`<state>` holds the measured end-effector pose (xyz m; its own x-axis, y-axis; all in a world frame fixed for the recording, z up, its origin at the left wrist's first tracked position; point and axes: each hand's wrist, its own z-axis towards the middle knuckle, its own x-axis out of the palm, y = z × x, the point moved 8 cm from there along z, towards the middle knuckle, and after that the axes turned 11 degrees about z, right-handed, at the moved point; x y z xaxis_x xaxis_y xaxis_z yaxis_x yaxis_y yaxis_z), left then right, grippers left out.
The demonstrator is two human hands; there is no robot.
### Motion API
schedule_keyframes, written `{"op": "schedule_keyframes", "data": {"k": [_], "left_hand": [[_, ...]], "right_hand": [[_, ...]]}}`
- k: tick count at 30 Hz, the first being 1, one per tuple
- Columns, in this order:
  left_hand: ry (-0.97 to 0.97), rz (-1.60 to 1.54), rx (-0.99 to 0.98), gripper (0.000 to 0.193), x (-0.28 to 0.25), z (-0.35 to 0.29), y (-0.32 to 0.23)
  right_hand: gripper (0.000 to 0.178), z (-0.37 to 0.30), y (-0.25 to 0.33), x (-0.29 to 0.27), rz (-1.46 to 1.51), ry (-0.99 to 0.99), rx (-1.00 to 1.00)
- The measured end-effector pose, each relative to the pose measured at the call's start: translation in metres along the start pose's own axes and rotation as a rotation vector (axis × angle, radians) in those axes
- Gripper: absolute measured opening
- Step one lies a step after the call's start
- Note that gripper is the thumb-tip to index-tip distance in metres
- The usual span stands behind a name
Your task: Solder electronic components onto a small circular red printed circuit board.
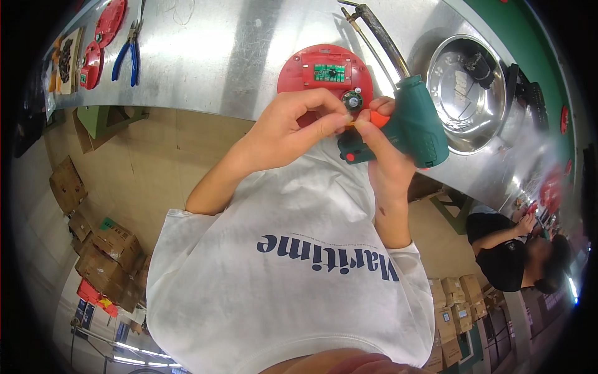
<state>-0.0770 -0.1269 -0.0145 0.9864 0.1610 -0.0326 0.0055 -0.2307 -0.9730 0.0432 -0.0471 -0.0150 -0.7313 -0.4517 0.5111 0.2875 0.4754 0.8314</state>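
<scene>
A green pistol-shaped soldering gun (425,128) with an orange trigger (378,119) and a long metal barrel is in my right hand (387,149), its barrel pointing to the far side. My right hand closes around the handle, its fingers partly hidden. The tip of my right thumb meets my left hand (305,121), whose thumb and forefinger pinch a thin orange wire-like piece (351,123). Just beyond my hands, a round red plastic housing (293,70) lies on the metal table, with a green circuit board (329,73) and a round dark part (352,100) in it.
A steel bowl (443,118) with a dark cylindrical object inside stands to the right. Blue-handled pliers (128,57) and more red housings (109,22) lie at the left. Another person (501,249) sits at the right. Cardboard boxes (112,255) are stacked on the floor.
</scene>
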Motion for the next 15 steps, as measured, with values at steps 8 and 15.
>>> {"op": "schedule_keyframes", "data": {"k": [8,15], "left_hand": [[-0.143,-0.239,0.05,0.011,-0.011,-0.005,0.005],[-0.188,0.287,0.161,0.023,0.001,-0.008,-0.025]], "right_hand": [[0.039,0.0,0.003,0.0,0.019,-0.017,-0.012],[0.038,0.002,-0.002,0.001,0.046,-0.021,0.025]]}}
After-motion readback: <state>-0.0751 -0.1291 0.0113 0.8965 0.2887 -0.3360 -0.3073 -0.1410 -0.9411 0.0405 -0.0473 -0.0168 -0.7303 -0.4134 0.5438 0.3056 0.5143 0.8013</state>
